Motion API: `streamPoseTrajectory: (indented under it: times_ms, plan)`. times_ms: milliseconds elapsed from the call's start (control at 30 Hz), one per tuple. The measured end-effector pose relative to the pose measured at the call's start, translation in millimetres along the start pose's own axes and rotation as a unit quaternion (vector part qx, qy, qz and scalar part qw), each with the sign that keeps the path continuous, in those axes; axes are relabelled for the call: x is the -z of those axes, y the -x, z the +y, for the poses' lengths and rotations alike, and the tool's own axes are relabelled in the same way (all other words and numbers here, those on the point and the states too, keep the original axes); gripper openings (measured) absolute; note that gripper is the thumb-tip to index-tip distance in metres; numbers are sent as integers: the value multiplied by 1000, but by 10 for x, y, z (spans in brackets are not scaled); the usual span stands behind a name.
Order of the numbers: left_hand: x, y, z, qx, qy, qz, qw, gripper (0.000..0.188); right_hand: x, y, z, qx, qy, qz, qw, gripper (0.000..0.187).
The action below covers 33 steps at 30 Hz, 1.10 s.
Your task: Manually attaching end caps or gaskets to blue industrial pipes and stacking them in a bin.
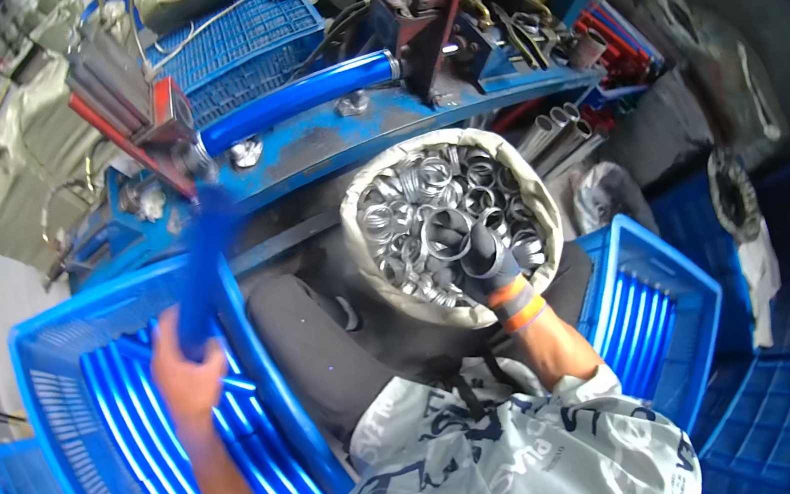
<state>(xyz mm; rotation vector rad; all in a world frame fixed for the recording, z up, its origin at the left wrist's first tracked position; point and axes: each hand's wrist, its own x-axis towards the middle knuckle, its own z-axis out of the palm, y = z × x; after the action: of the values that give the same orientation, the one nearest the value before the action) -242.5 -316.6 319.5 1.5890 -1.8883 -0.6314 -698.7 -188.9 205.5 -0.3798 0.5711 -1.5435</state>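
Observation:
My left hand (188, 367), bare and blurred by motion, is closed around the lower end of a blue tube (204, 269). The tube stands nearly upright over the left blue crate (48, 397), where more shiny blue tubes (144, 434) lie. My right hand (497, 268), in a dark glove with an orange cuff, reaches into a round pale fabric sack (530, 189) full of metal rings (436, 176). Its fingers are closed on a metal ring (446, 234); other rings partly hide the fingertips. Ahead, another blue tube (299, 102) lies clamped lengthwise in a blue machine (330, 140).
At my right, a second blue crate (709, 289) holds more blue tubes. Bare metal tubes (557, 138) lie beyond the sack. A blue mesh crate (231, 53) stands behind the machine. Red upright arms (444, 23) rise from the machine. My knees flank the sack.

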Motion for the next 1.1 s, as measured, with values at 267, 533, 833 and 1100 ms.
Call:
streamPoseTrajectory:
  times_ms: [267,533,833,1100]
  plan:
    - [-511,96,1586,-221,-120,-253,934,69,-238,446,-524,133,106,-42,985,105]
    - [-404,215,1779,-247,-138,-223,933,67,-244,812,-1028,181,522,-6,833,74]
    - [-349,278,1827,-285,-182,-245,908,71,-409,912,-900,90,283,-60,953,101]
    - [-356,275,1739,-279,-180,-255,908,76,-345,911,-827,91,269,-60,957,80]
